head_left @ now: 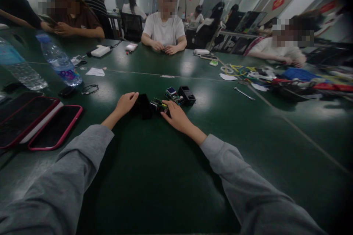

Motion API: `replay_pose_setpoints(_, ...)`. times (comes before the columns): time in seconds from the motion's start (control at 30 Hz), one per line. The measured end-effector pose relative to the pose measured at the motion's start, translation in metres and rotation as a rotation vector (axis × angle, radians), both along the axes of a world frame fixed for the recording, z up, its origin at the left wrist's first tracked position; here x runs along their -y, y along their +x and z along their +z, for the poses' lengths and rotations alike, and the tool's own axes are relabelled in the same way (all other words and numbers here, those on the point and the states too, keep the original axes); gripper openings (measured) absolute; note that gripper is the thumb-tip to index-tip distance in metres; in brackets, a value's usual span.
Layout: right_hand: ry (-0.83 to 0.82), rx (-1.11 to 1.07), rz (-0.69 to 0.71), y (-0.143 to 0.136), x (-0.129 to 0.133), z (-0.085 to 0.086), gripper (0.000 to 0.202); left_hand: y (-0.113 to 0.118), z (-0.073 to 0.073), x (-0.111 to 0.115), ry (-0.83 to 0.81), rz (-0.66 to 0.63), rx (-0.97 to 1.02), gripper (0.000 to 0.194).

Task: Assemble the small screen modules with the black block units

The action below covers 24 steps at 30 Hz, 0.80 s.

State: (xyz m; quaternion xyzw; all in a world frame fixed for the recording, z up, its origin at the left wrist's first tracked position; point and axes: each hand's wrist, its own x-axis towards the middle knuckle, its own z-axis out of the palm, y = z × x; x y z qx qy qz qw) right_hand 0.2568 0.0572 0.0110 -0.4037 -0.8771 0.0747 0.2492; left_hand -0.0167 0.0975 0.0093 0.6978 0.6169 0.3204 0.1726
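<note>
My left hand [127, 103] is closed at the left side of a black plastic casing [144, 107], with its fingertips partly hidden behind it. Just to the right, my right hand [176, 116] grips a small green circuit board [156, 105] between thumb and fingers, low over the table. The board's left end lies close beside the casing; whether they touch I cannot tell. Behind my right fingers sits a second circuit board [176, 97] with a small square screen [171, 90]. A black box with openings [187, 95] stands against its right side.
Two phones in red cases [56, 127] [30, 117] and two water bottles [62, 62] [20, 64] are on the left of the green table [154, 191]. A wrench [244, 94] and tangled cables [292, 80] lie on the right. Other people sit across the table.
</note>
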Motion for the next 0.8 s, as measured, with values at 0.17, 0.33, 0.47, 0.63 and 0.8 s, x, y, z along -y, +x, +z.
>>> replay_pose_setpoints(0.17, -0.006, -0.002, -0.001, -0.0003, 0.0009, 0.0012, 0.048, 0.0001, 0.0, 0.0008, 0.0, 0.005, -0.003, 0.045)
replay_pose_setpoints(0.33, 0.002, 0.005, -0.005, -0.0002, 0.0, -0.0003, 0.048, -0.0005, -0.0017, -0.0008, 0.0, 0.002, 0.0, 0.045)
replay_pose_setpoints(0.47, 0.006, 0.016, -0.005, -0.0003, -0.0009, -0.0012, 0.048, -0.0007, -0.0025, -0.002, 0.011, 0.005, -0.017, 0.045)
replay_pose_setpoints(0.63, 0.011, 0.024, -0.006, -0.0005, -0.0007, -0.0011, 0.048, -0.0009, -0.0028, -0.0027, 0.011, 0.008, -0.034, 0.046)
replay_pose_setpoints(0.8, 0.006, 0.009, -0.006, 0.0001, -0.0007, -0.0016, 0.047, -0.0007, -0.0028, -0.0031, 0.012, 0.014, -0.041, 0.046)
